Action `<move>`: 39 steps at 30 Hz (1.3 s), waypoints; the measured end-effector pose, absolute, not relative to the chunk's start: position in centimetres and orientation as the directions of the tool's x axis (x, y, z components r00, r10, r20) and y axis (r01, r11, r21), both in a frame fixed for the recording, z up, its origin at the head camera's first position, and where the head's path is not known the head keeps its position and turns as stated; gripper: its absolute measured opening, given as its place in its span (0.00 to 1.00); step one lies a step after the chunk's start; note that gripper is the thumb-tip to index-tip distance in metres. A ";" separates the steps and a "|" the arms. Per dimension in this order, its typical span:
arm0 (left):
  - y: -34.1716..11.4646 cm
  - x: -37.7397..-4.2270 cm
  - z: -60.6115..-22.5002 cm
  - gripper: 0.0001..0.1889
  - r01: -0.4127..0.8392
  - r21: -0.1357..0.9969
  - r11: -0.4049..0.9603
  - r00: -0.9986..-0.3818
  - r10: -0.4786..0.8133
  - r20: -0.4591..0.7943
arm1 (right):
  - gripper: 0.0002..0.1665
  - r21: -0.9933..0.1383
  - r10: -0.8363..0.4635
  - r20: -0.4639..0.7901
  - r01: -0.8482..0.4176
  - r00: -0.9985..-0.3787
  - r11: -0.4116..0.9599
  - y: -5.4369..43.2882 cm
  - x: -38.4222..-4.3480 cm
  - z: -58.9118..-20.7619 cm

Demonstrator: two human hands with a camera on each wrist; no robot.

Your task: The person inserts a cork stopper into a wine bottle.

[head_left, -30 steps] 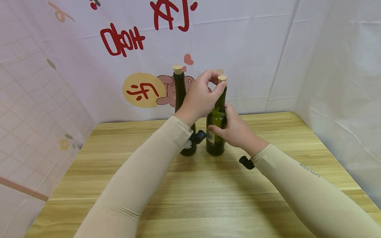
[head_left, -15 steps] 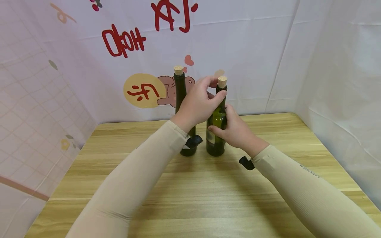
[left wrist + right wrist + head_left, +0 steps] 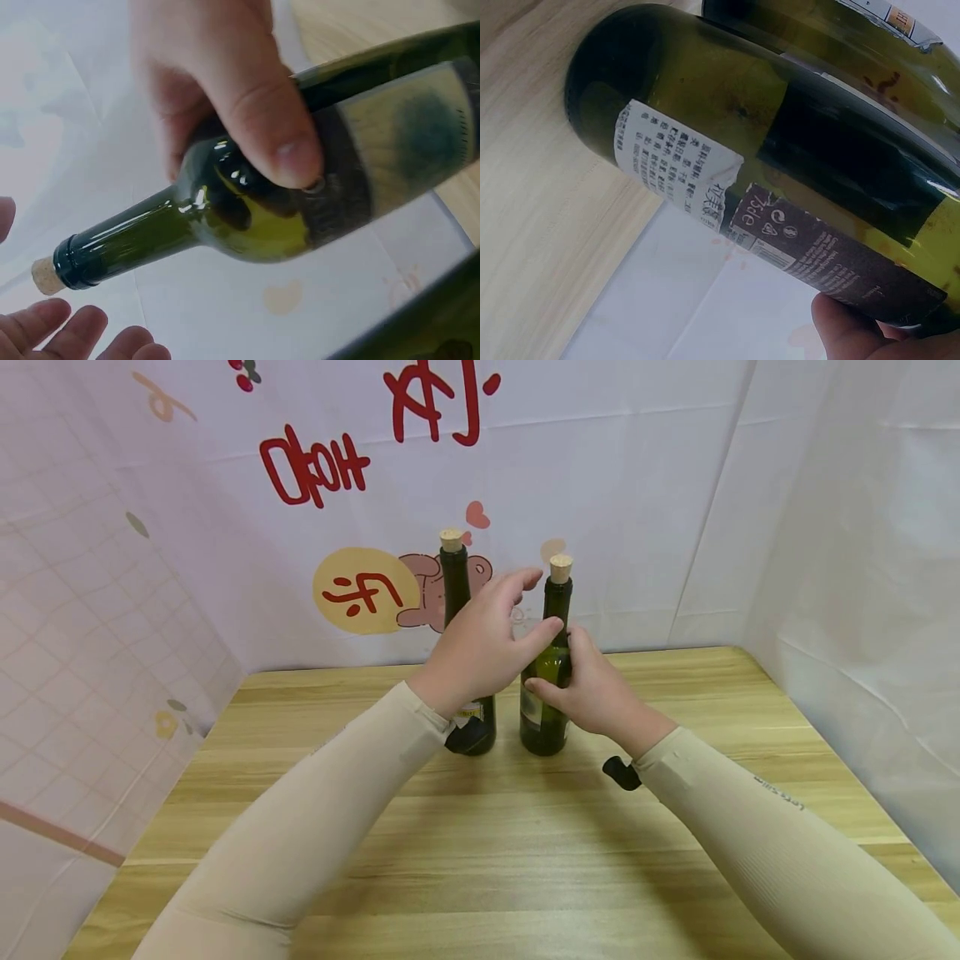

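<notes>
Two green glass wine bottles stand upright side by side on the table. My right hand grips the right wine bottle around its upper body, thumb across the front. A cork sits in that bottle's mouth, sticking up above the rim. My left hand is beside the neck with fingers spread and relaxed, holding nothing; its fingertips show close to the cork in the left wrist view. The left wine bottle also carries a cork and is partly hidden behind my left hand.
The wooden table reaches back to a white printed backdrop with red characters. Cloth walls also stand at the left and right. A black wrist camera hangs beneath my right wrist.
My left hand has let go of the right bottle's cork and drawn back down and to the left, its fingers opening. My right hand keeps its hold on the bottle.
</notes>
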State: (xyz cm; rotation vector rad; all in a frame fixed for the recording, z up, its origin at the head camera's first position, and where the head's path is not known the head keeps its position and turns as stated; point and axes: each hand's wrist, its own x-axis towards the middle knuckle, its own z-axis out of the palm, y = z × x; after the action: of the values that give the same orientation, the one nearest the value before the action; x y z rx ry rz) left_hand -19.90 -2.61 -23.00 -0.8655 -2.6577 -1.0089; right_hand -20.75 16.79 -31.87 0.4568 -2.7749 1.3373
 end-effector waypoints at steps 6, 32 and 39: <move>-4.1 -18.9 -24.2 0.36 0.642 0.446 0.624 -0.767 0.530 0.361 | 0.40 -0.763 -0.259 0.171 -0.294 -0.951 0.576 16.8 -20.8 -31.9; -9.1 -15.7 -29.3 0.39 0.792 -0.034 0.609 -0.557 0.744 0.369 | 0.48 -0.756 -0.232 0.131 -0.249 -0.964 0.606 16.7 -20.8 -31.8; -10.1 -14.3 -30.5 0.41 0.766 -0.076 0.638 -0.599 0.751 0.278 | 0.48 -0.759 -0.240 0.123 -0.247 -0.963 0.603 16.7 -20.7 -31.7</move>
State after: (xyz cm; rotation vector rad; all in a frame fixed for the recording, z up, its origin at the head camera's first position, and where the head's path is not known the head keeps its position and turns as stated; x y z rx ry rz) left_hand -14.30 -10.10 -30.52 -1.2239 -2.5772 -0.0735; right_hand -20.70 16.69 -31.67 0.4259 -2.8045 1.3301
